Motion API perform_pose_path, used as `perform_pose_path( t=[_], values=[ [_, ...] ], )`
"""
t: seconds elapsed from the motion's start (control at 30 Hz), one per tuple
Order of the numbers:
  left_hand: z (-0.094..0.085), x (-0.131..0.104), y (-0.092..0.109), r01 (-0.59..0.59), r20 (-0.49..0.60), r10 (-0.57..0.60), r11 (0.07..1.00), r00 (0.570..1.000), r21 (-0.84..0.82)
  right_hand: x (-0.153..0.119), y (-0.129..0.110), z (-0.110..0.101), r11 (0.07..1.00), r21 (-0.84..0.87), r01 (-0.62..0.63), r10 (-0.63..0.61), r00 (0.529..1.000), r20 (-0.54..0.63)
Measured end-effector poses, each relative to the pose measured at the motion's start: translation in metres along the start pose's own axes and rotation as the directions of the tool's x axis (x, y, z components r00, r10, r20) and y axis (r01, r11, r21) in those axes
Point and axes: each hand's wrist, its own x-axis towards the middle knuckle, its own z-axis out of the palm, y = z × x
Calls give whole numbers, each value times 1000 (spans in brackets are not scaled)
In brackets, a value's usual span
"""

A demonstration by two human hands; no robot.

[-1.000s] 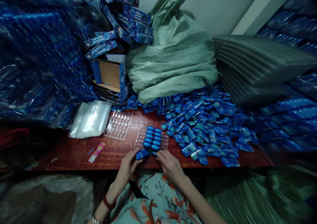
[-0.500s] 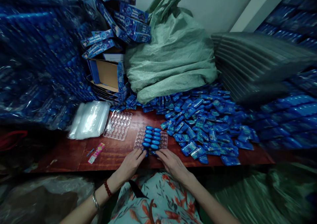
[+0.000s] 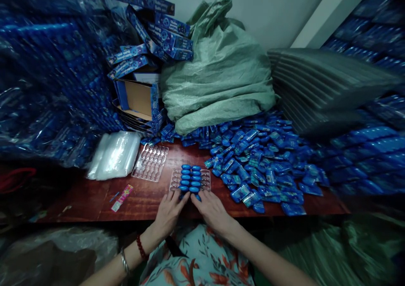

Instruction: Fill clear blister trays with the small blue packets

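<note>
A clear plastic blister tray [image 3: 206, 177] lies on the table in front of me. Two columns of shiny blue oval pieces [image 3: 195, 178] run down its middle, while the moulded pockets at both sides are bare. At the tray's near end, my left hand [image 3: 169, 210] is closed, thumb and fingers around a blue piece at the foot of the left column. My right hand [image 3: 212, 210] mirrors it, closed on a blue piece of the right column. The fingers partly hide both of these pieces and the tray's near edge.
Another clear tray [image 3: 150, 163] and a stack of clear plastic bags [image 3: 114, 155] lie to the left, near a pink strip [image 3: 122, 198]. Small blue packets [image 3: 253, 163] are heaped right. Behind stand a green sack [image 3: 218, 75], blue boxes [image 3: 137, 98] and grey sheets [image 3: 325, 79].
The tray with its blue pieces sits slightly further left. My hands have come closer together, thumbs now nearer the middle of the near end. The whole view has tilted a little.
</note>
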Motion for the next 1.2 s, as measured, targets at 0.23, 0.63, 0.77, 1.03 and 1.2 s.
perform_pose_path(
  t=[0.23, 0.63, 0.77, 1.03, 1.2],
  values=[
    [9, -6, 1, 65, -200, -70, 997, 977, -33, 8, -1, -4, 999, 5, 49, -49, 999, -3],
    [15, 7, 8, 16, -265, -54, 990, 963, -143, -17, -15, 29, 980, 42, -194, 196, 915, -354],
    [20, 4, 6, 25, -221, -90, 959, 971, -283, -18, 7, 29, 984, 155, -92, 141, 927, -347],
    [-26, 93, -48, 240, -67, -308, 844, 949, -481, 34, 105, -25, 965, -170, -198, 215, 972, 91],
    [-50, 192, -14, 157, 352, -77, 966, 933, -206, 63, 114, -39, 931, -263, -255, 299, 944, 143]
  ],
)
